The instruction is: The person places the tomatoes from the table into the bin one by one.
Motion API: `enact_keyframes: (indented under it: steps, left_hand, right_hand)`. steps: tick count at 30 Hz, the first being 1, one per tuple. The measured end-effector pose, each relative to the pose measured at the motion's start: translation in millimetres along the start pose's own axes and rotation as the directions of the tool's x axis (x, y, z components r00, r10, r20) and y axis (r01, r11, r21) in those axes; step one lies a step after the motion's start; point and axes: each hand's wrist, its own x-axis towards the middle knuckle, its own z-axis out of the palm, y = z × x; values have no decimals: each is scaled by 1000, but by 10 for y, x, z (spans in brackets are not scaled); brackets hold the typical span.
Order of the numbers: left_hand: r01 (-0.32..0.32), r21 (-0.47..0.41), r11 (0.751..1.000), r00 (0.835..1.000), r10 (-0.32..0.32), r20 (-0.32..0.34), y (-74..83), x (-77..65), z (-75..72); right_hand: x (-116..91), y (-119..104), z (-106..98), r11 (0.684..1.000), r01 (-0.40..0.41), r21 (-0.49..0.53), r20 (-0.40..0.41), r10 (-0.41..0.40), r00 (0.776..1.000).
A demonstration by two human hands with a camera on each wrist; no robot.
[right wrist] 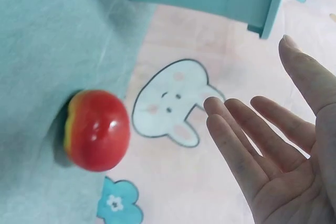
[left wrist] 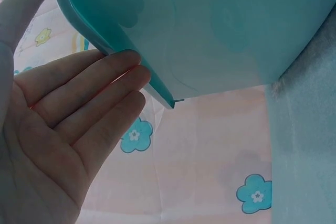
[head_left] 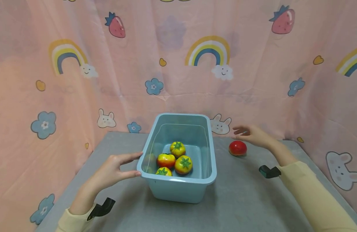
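A light blue plastic bin [head_left: 178,190] stands on the table, with several red-and-yellow tomatoes [head_left: 183,164] with green star tops inside. My left hand [head_left: 116,170] is at the bin's left rim, thumb and fingertips touching it. Seen in the left wrist view, the fingers [left wrist: 100,90] are straight along the outside of the rim. To the bin's right, a red tomato [head_left: 237,148] lies on the table, its yellow side showing in the right wrist view. Just above and behind it hovers my right hand [head_left: 252,134], fingers spread, holding nothing.
The grey table [head_left: 233,199] runs back to a pink curtain [head_left: 132,64] printed with rainbows, rabbits and flowers. That curtain also hangs along both sides. A black wrist mount [head_left: 101,208] sits at the left sleeve, another black mount [head_left: 269,172] at the right.
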Motion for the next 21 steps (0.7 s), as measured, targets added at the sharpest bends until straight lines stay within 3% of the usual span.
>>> enact_keyframes:
  steps: [12, 21]
  left_hand:
    - [5, -4, 1000, 1000, -5, -1, 13, 5, -5]
    - [-9, 5, 1000, 1000, 9, 1, -4, 2, -2]
  right_hand:
    - [-117, 306, 15, 993, -94, -74, -2, 94, 996]
    - [-171, 602, 134, 988, -147, -45, 3, 147, 989]
